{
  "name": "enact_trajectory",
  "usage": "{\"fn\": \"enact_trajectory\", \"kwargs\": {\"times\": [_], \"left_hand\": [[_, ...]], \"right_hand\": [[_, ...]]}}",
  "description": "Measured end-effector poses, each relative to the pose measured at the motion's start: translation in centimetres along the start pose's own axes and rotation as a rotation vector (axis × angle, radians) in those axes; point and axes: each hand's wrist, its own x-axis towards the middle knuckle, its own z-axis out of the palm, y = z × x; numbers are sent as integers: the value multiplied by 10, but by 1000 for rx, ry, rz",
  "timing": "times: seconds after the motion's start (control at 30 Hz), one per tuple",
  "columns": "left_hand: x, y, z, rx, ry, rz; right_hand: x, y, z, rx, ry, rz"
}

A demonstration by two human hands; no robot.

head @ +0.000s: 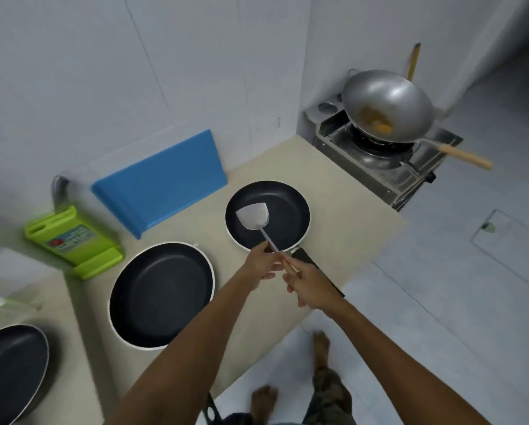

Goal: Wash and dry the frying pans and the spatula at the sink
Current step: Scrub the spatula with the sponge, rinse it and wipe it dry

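Left hand (261,265), right hand (310,286), fingers (291,275) curled

No legible text was recorded: the green cutting board (73,240) leaning at the back of the table (333,210) carried a printed label (71,237) with a red mark, its lettering too blurred to read.

The big pan (162,294) sits on the counter (343,207). Right-behind it is the small pan (268,216), with the spatula (254,220) blade over that (contact unclear). Near-left of the big pan lies a third pan (10,369). Left-behind it is a rack (73,237), behind it a board (162,182) against the wall, and far right-behind a wok (389,105) on the stove (376,167).
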Motion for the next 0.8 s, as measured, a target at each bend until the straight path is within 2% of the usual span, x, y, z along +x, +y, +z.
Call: {"fn": "enact_trajectory", "kwargs": {"times": [0.17,0.4,0.8], "left_hand": [[61,23,29,-56,149,-78],[122,45,71,-118,280,-155],[149,45,66,-146,370,-176]], "right_hand": [[69,21,-48,-90,-92,-76],[129,39,-98,-107,-172,-87],[170,57,-89,-90,-206,-133]]}}
